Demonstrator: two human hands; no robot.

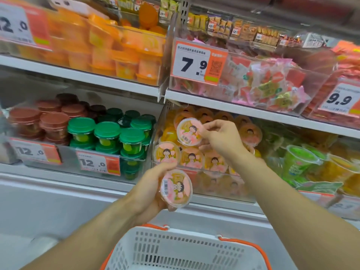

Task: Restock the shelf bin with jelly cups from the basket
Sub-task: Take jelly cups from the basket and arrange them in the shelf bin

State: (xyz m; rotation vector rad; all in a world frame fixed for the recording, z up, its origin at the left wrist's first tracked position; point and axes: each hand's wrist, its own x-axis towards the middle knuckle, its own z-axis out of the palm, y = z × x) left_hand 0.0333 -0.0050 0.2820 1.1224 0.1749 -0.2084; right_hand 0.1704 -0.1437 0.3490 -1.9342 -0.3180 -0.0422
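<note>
My right hand (220,139) holds a pink-lidded jelly cup (189,132) by its rim, lid facing me, inside the mouth of the clear shelf bin (155,133). Several matching cartoon-lidded cups (191,157) lie in that bin, pink ones in front and orange ones behind. My left hand (150,188) grips a second pink jelly cup (176,188) just below the bin's front edge. The white basket (175,248) with orange handles sits at the bottom centre, under both arms; its inside is mostly out of view.
Green-lidded cups (107,131) and red-lidded cups (25,115) fill the bin to the left, behind 12.0 price tags. Green and yellow cups (300,160) stand to the right. The shelf above holds orange jellies (109,45) and pink sweets (268,82). A white ledge (58,193) runs below.
</note>
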